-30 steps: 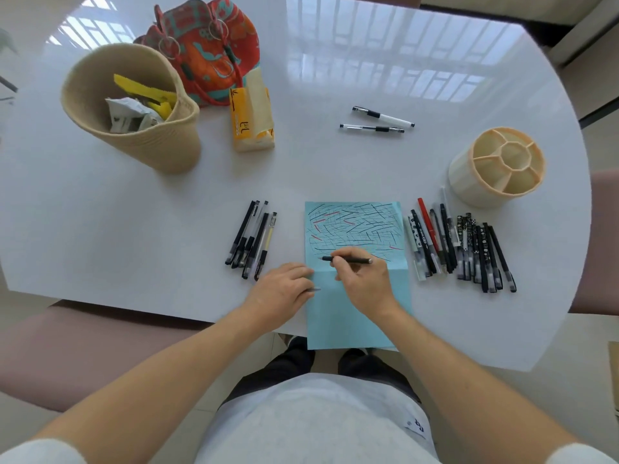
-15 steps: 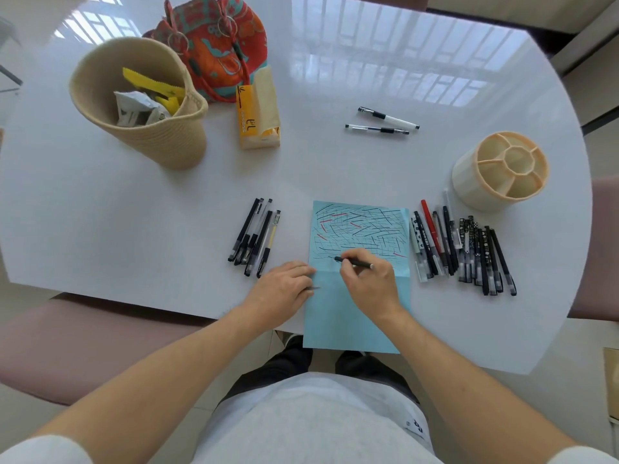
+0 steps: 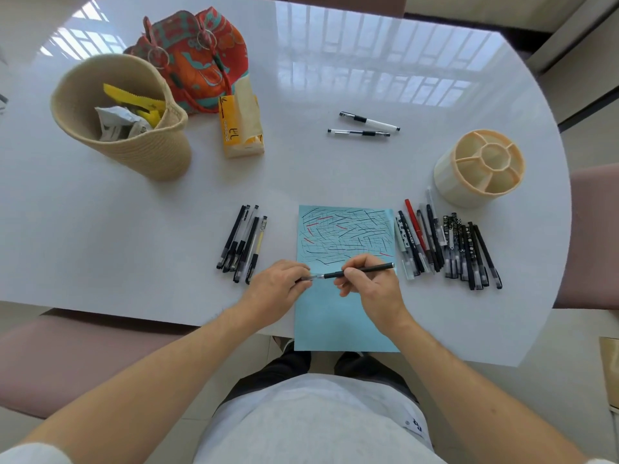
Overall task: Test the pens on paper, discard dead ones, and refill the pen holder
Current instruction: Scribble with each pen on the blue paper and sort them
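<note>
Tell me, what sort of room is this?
Probably a home dining area: a glossy white table with padded chairs drawn up, and household things on it, a patterned bag and a tissue pack.

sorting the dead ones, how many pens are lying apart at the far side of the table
2: one white-barrelled pen farther away, one clear pen just nearer, side by side, left of the pen holder. None looks hidden there.

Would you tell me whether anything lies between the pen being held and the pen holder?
Yes: the row of loose pens lies on the table between the black pen in the right hand and the pen holder.
</note>
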